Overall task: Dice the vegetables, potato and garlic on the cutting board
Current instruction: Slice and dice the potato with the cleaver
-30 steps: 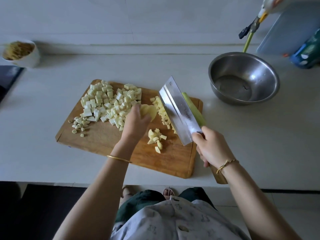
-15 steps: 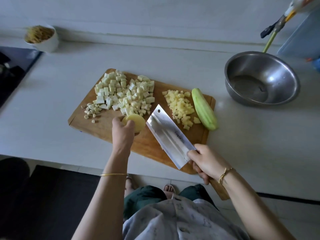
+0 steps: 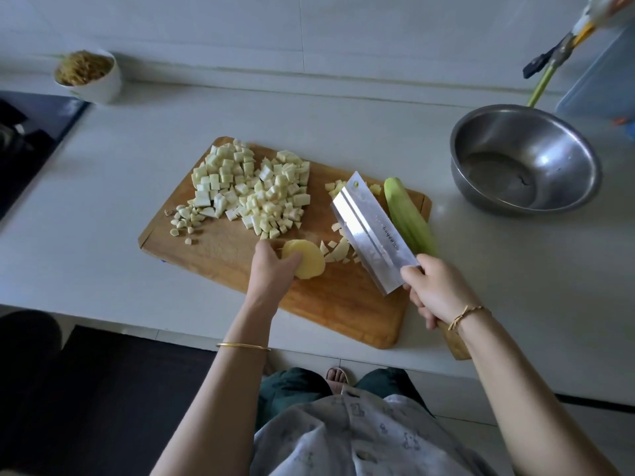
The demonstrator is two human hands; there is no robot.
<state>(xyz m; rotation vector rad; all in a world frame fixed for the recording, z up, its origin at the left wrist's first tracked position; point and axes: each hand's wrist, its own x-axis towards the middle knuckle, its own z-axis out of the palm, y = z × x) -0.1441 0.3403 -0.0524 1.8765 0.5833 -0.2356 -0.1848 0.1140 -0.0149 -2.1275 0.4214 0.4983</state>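
Pinning the undiced potato piece [image 3: 309, 262] to the cutting board [image 3: 343, 305], our left hand [image 3: 269, 267] curls its fingers over the near-left side of it. That leaves the right side bare for the blade. We judge that it sits steady on the wood this way and that the curled fingertips stay out of the cut line.

Our right hand [image 3: 433, 291] wraps tight round the wooden handle of the cleaver [image 3: 371, 231], up close to the blade for control. The blade is tilted with its broad side facing up, just right of the potato piece. We cannot tell whether its edge touches the board.

We keep each ingredient in its own heap so nothing mixes:
- The pale vegetable cubes [image 3: 254, 190] fill the far left of the board.
- The garlic bits [image 3: 184, 217] lie beside them at the left edge.
- The potato dice [image 3: 335, 251] sit between the potato piece and the blade, with more at the far side partly hidden behind the steel.
- The green vegetable [image 3: 410, 223], peeled and whole, lies along the right edge, out of the working middle and not yet cut.

The steel bowl [image 3: 481, 142] stands well apart on the counter [image 3: 103, 187] to the right, likely ready to take the dice.
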